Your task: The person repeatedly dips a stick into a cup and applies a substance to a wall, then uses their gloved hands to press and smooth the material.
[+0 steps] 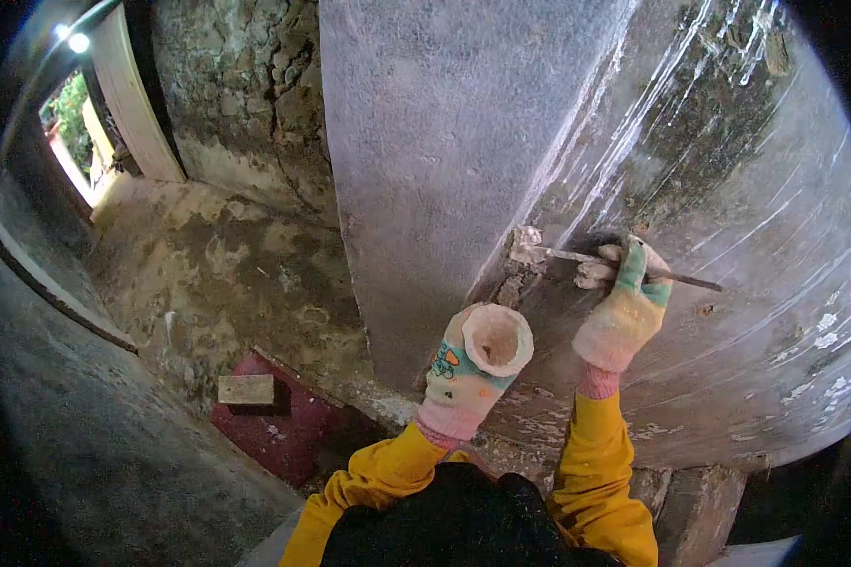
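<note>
My right hand [633, 293], in a pastel-banded knit glove, pinches a slim, dark-handled tool with a caked, whitish head [563, 253], fingers curled tight round the shaft. The head sits at the seam between the smooth grey panel [425, 142] and the curved, white-streaked grey wall [766, 217]. If I press hard, I judge the shaft could roll in the fabric, since my grip is well back from the head, and the crumbly grey-brown patch [512, 290] just below could break away.

My left hand [465, 386], gloved alike, supports a small, round, off-white bowl [524, 353] below that patch. Its fingers are mostly hidden (I cannot tell how firmly they close), so a knock against the wall might tip it.
</note>
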`<state>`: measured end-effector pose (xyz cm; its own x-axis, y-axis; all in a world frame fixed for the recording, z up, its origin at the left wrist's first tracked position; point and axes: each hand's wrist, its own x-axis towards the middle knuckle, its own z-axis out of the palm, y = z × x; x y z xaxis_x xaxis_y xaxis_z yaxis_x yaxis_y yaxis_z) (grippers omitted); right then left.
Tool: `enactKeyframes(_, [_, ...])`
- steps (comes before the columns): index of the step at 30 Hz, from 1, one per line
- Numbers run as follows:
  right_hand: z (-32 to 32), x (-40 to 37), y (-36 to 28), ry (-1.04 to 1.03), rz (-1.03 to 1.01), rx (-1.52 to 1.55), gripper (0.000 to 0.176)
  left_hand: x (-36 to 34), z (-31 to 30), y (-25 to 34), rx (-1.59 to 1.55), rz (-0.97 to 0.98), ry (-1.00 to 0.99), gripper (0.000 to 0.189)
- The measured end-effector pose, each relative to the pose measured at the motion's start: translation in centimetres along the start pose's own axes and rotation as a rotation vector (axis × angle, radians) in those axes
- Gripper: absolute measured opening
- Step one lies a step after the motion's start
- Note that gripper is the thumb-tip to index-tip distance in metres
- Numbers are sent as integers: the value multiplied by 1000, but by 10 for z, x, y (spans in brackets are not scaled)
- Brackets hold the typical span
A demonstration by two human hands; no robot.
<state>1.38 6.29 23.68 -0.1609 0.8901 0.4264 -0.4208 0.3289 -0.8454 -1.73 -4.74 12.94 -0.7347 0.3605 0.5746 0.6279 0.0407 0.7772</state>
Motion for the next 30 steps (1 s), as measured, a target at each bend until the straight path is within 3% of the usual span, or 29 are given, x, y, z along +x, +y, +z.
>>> enactKeyframes(14, [5,4,-11,-1,12,-43,18,2,-1,4,-119,-74,7,52])
enactKeyframes(20, [4,4,-11,16,-20,-58,17,2,-2,4,-96,31,-37,59])
enactKeyframes(22, [2,3,-11,32,-14,-25,17,-6,8,-13,-201,-107,-41,58])
enactKeyframes(25, [6,3,-11,59,-39,40,16,3,-8,6,-7,-38,-47,54])
enactKeyframes(30, [0,7,-5,27,-95,30,17,3,-3,1,-120,-84,-43,50])
